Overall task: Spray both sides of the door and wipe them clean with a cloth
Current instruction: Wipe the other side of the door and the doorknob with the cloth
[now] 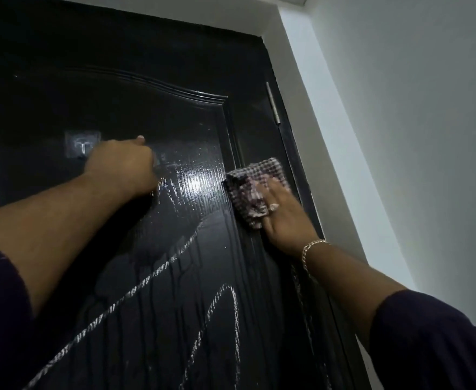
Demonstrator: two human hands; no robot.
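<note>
The glossy black door (135,108) fills the view, wet with spray drops and long runs down its panel. My right hand (280,213) presses a checked cloth (255,187) flat against the door's right stile, just below the hinge (273,102). My left hand (118,163) is raised against the middle of the panel. Its fingers are curled and the thumb points up, round a small pale spray bottle (158,162) that the hand almost entirely hides.
A clear adhesive hook (82,144) is stuck on the door just left of my left hand. The white door frame and wall (372,136) run along the right side.
</note>
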